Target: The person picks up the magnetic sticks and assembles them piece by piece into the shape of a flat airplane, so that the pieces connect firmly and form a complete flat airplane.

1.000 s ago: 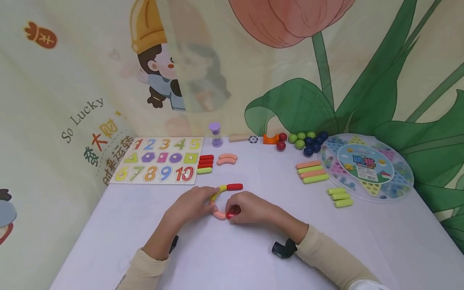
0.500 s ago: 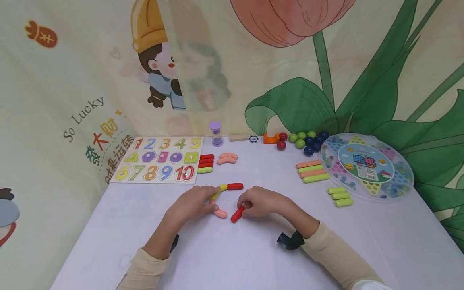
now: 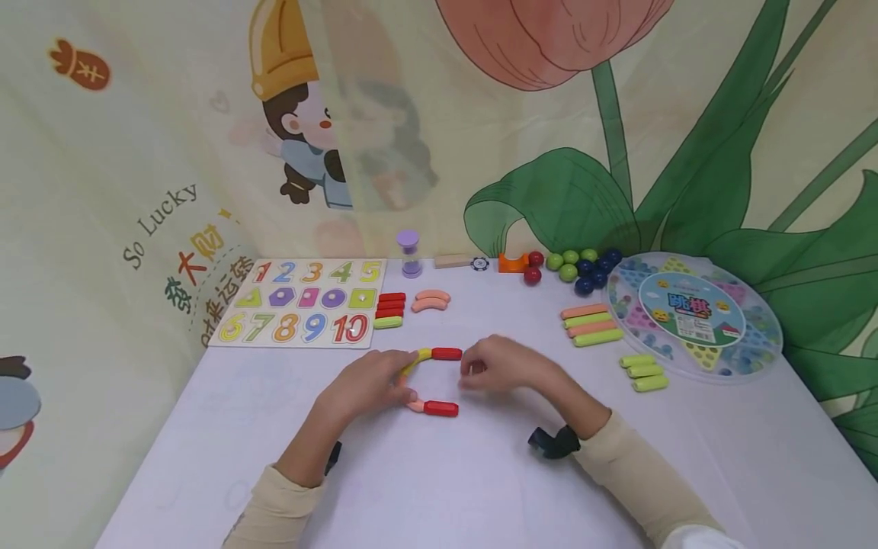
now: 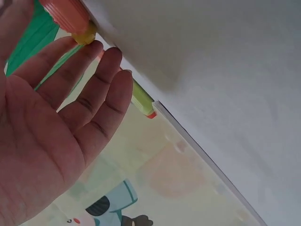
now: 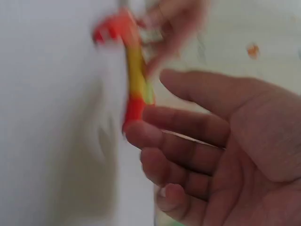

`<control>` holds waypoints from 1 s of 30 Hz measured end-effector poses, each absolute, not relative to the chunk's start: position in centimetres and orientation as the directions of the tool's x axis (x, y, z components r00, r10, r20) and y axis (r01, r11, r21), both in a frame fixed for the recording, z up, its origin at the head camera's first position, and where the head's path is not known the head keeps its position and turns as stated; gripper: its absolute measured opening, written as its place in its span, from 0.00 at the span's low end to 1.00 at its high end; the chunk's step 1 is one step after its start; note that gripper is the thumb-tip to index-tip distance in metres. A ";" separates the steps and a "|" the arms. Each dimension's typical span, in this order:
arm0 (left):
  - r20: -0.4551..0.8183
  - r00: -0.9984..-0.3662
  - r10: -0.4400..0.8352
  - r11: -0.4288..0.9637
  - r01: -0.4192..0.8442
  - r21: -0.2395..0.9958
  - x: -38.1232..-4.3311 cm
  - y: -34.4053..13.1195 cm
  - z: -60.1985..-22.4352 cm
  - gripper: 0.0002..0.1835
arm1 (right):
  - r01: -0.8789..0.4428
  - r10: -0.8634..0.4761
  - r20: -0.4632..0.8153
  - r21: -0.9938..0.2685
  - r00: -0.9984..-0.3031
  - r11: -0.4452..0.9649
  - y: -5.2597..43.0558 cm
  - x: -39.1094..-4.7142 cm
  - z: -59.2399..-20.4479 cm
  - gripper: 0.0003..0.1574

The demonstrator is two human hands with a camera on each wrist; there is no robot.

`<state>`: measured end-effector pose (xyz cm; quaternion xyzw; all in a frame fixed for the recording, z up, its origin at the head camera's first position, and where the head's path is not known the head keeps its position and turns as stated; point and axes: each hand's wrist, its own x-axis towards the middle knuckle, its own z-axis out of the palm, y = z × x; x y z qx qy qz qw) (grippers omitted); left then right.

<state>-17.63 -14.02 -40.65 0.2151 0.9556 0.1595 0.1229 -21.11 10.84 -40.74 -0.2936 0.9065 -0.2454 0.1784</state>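
Observation:
A C-shaped chain of toy sticks lies mid-table: a straight red stick (image 3: 447, 354), a curved yellow piece (image 3: 424, 354), a pink piece (image 3: 414, 406) and a lower straight red stick (image 3: 441, 409). My left hand (image 3: 370, 383) rests at the curve, index fingertip on the yellow piece, thumb on the pink one. In the left wrist view its relaxed fingers reach past a ribbed pink piece (image 4: 70, 14). My right hand (image 3: 504, 364) hovers right of the chain's gap, fingers loosely curled, holding nothing; the right wrist view shows its thumb apart from the fingers.
A number board (image 3: 295, 305) stands back left, with red sticks (image 3: 391, 305), a green stick (image 3: 388, 322) and pink curved pieces (image 3: 430, 303) beside it. Behind are an hourglass (image 3: 409, 255) and coloured balls (image 3: 569, 272). Green sticks (image 3: 645, 372) and a round game box (image 3: 694, 316) lie right.
My right hand turned the lower red stick, set it straight at the pink piece's end, let it go and moved up and right. My left hand stayed at the curve.

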 end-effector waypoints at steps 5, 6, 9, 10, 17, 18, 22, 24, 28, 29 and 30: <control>-0.186 -0.869 0.458 0.851 0.369 0.374 -18.0 -14.1 -40.4 0.44 | -0.203 -0.193 0.075 -0.534 -0.978 0.821 16.0 -27.3 -40.9 0.14; -0.184 -0.869 0.459 0.850 0.369 0.377 -18.1 -14.0 -40.4 0.44 | -0.155 -0.115 0.108 -0.529 -0.987 0.835 16.8 -28.4 -41.3 0.18; -0.175 -0.861 0.477 0.842 0.390 0.373 -18.2 -13.6 -40.5 0.44 | -0.064 -0.005 0.121 -0.481 -0.993 0.875 18.5 -30.9 -42.5 0.26; -0.173 -0.860 0.480 0.841 0.395 0.370 -18.1 -13.4 -40.5 0.44 | -0.051 -0.004 0.105 -0.451 -0.994 0.891 18.8 -31.4 -42.9 0.26; -0.178 -0.860 0.478 0.853 0.406 0.328 -17.8 -12.7 -40.6 0.43 | -0.200 -0.224 -0.025 -0.363 -0.974 0.910 17.2 -30.5 -43.4 0.07; -0.179 -0.862 0.475 0.855 0.404 0.324 -17.8 -12.7 -40.5 0.44 | -0.238 -0.275 -0.042 -0.387 -0.961 0.891 16.5 -29.8 -43.3 0.07; -0.168 -0.867 0.470 0.861 0.408 0.305 -17.8 -12.7 -40.4 0.44 | -0.356 -0.454 -0.087 -0.499 -0.887 0.790 13.4 -26.9 -43.2 0.12; -0.160 -0.866 0.473 0.859 0.415 0.299 -17.8 -12.7 -40.3 0.44 | -0.397 -0.509 -0.081 -0.525 -0.857 0.753 12.0 -25.9 -43.3 0.14; -0.158 -0.868 0.472 0.860 0.414 0.297 -17.9 -12.7 -40.4 0.44 | -0.431 -0.529 -0.039 -0.530 -0.848 0.730 10.8 -25.1 -43.6 0.13; -0.163 -0.868 0.469 0.862 0.409 0.300 -17.9 -12.7 -40.4 0.44 | -0.429 -0.526 -0.037 -0.533 -0.850 0.730 10.8 -25.1 -43.5 0.12; -0.169 -0.868 0.466 0.863 0.403 0.305 -17.9 -12.7 -40.4 0.44 | -0.422 -0.524 -0.044 -0.538 -0.851 0.730 11.0 -25.2 -43.3 0.13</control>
